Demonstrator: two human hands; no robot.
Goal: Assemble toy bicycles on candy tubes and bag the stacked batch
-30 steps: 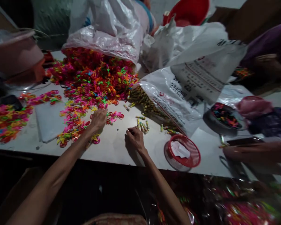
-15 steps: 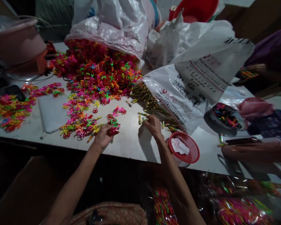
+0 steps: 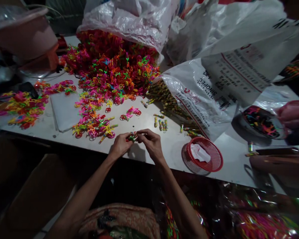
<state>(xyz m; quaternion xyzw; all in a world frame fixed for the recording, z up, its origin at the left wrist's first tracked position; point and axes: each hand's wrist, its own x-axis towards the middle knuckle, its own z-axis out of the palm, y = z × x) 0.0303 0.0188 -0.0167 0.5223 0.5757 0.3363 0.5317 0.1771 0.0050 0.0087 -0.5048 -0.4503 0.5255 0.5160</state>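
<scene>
My left hand (image 3: pixel 122 145) is closed around a small green and red plastic toy (image 3: pixel 132 136), just above the table's front edge. My right hand (image 3: pixel 150 142) meets it there, thumb and fingertips pinched at the toy's right side; whatever small piece they grip is mostly hidden. Behind the hands lies a pink and red plastic toy bicycle (image 3: pixel 131 113). Several short patterned tubes (image 3: pixel 161 124) lie to the right, beyond my right hand. A loose group of colourful plastic toys (image 3: pixel 93 124) mixed with tubes lies left of my left hand.
A large heap of bright toys (image 3: pixel 114 71) spills from a white sack (image 3: pixel 129 23). Tubes (image 3: pixel 168 99) spill from a printed bag (image 3: pixel 201 89). A red mesh basket (image 3: pixel 218 157) holds white paper near the front edge. A white pad (image 3: pixel 64 111) lies left.
My right hand has moved left from the tubes to meet my left hand, which has moved slightly right with the green and red toy. The pink and red toy now lies apart. The view has shifted.
</scene>
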